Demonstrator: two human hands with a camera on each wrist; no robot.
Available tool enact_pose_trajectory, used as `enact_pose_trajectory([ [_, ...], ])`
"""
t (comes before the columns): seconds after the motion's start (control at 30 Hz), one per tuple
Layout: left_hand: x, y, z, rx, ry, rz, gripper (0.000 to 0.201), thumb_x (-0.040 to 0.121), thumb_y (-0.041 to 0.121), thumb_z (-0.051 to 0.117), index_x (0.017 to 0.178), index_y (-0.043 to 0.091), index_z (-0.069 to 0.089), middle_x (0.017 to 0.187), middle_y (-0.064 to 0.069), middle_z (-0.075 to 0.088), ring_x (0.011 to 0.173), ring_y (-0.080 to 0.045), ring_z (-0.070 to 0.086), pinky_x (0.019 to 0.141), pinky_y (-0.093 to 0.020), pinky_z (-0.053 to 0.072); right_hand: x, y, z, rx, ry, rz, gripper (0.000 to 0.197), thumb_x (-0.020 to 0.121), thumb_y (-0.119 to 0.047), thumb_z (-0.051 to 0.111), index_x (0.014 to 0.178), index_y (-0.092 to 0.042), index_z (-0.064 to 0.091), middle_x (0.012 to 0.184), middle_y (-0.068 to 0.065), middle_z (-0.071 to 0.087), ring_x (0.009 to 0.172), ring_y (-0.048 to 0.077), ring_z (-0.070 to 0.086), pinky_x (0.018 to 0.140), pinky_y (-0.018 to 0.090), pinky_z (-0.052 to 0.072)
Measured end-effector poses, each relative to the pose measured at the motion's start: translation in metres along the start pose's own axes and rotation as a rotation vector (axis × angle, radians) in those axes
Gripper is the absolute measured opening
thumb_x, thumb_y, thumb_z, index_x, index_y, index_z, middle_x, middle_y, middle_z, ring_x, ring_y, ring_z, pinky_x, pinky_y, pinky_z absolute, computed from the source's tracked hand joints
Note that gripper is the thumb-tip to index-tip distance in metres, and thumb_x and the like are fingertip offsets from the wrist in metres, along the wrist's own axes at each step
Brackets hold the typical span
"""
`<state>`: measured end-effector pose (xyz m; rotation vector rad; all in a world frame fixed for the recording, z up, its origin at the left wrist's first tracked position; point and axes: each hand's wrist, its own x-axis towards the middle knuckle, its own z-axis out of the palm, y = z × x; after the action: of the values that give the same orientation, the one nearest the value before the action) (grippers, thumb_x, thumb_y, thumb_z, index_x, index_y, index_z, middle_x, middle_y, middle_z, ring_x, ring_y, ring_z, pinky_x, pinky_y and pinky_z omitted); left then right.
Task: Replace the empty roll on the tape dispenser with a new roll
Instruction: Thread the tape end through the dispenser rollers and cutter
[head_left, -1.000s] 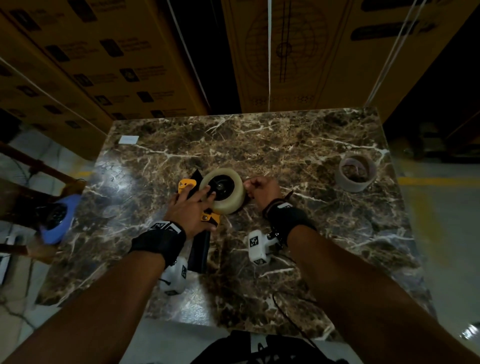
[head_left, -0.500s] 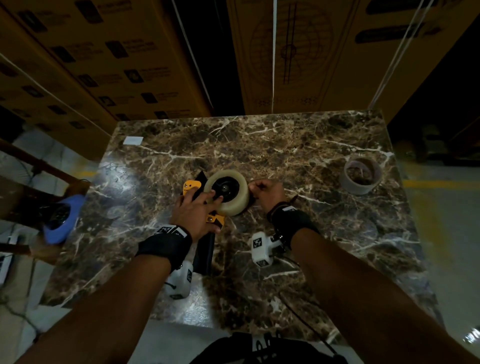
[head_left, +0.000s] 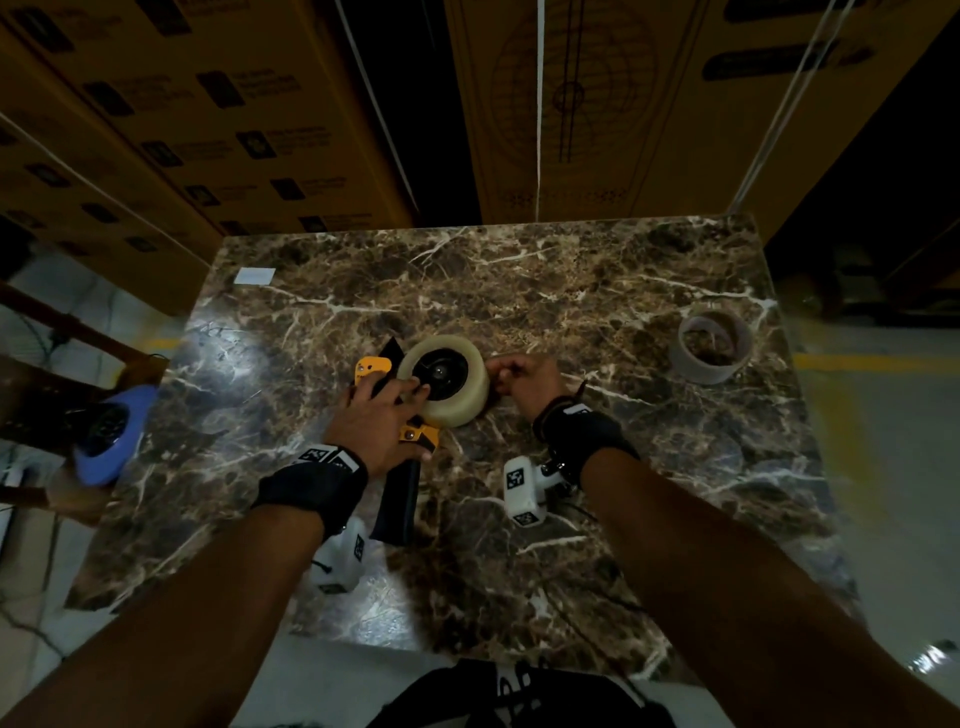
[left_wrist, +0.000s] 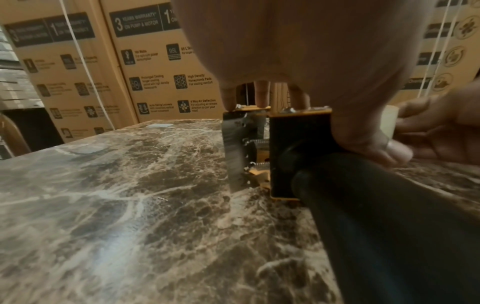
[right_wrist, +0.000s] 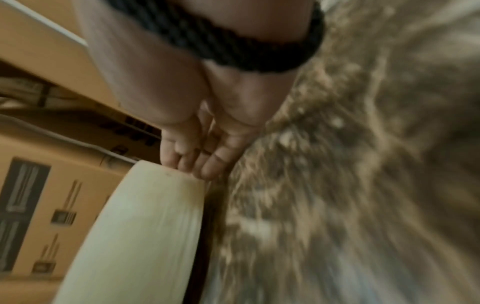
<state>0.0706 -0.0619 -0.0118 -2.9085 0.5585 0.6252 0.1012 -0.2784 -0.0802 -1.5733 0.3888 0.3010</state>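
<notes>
A yellow and black tape dispenser (head_left: 402, 447) lies on its side on the marble table (head_left: 597, 291). A full cream tape roll (head_left: 457, 410) sits on its black hub. My left hand (head_left: 384, 410) lies over the dispenser frame, fingertips (left_wrist: 230, 102) on the yellow top edge and thumb curled down beside the handle (left_wrist: 363, 205). My right hand (head_left: 511, 376) is at the roll's right side, its curled fingertips (right_wrist: 207, 170) touching the roll's outer face (right_wrist: 142, 236). The empty cardboard core (head_left: 711, 348) stands apart at the far right.
Stacked cardboard boxes (head_left: 571, 104) stand right behind the table's far edge. A blue round object (head_left: 109, 431) sits off the table to the left. A small white label (head_left: 254, 275) lies at the far left corner.
My left fingers have slid a little farther onto the roll's hub side. The right hand stays at the roll's right edge, and the dispenser has not moved.
</notes>
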Motion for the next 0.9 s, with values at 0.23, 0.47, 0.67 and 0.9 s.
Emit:
enact_pose_trajectory([
  [0.23, -0.001, 0.002, -0.002, -0.040, 0.006, -0.026, 0.086, 0.079, 0.063, 0.058, 0.149, 0.033, 0.017, 0.157, 0.008, 0.016, 0.143, -0.032, 0.004, 0.115, -0.053, 0.013, -0.014, 0.011, 0.003, 0.042, -0.040, -0.023, 0.031, 0.088, 0.018, 0.037, 0.101, 0.009, 0.063, 0.079, 0.002, 0.061, 0.074, 0.023, 0.057, 0.076, 0.037, 0.052],
  [0.47, -0.002, 0.005, -0.003, -0.033, 0.002, -0.042, 0.087, 0.079, 0.061, 0.058, 0.150, 0.033, 0.016, 0.157, 0.009, 0.015, 0.144, -0.032, 0.003, 0.116, -0.053, 0.013, -0.013, 0.009, 0.008, -0.132, -0.001, -0.142, 0.036, 0.083, 0.011, 0.040, 0.102, -0.008, 0.065, 0.102, 0.015, 0.067, 0.096, 0.027, 0.061, 0.092, 0.045, 0.051],
  [0.67, -0.003, 0.006, -0.002, -0.047, 0.020, -0.047, 0.085, 0.078, 0.059, 0.061, 0.149, 0.034, 0.021, 0.155, 0.008, 0.020, 0.143, -0.032, 0.005, 0.115, -0.054, 0.015, -0.016, 0.008, 0.002, -0.104, -0.057, -0.150, 0.037, 0.086, 0.012, 0.040, 0.108, -0.007, 0.063, 0.114, 0.017, 0.064, 0.107, 0.030, 0.058, 0.096, 0.044, 0.049],
  [0.9, -0.005, 0.011, 0.000, -0.006, 0.081, -0.051, 0.079, 0.075, 0.060, 0.065, 0.143, 0.042, 0.030, 0.148, -0.001, 0.025, 0.135, -0.034, 0.015, 0.109, -0.054, 0.022, -0.015, 0.001, 0.017, -0.028, 0.086, -0.094, 0.027, 0.083, 0.011, 0.052, 0.100, -0.004, 0.068, 0.097, 0.022, 0.068, 0.090, 0.030, 0.063, 0.086, 0.038, 0.054],
])
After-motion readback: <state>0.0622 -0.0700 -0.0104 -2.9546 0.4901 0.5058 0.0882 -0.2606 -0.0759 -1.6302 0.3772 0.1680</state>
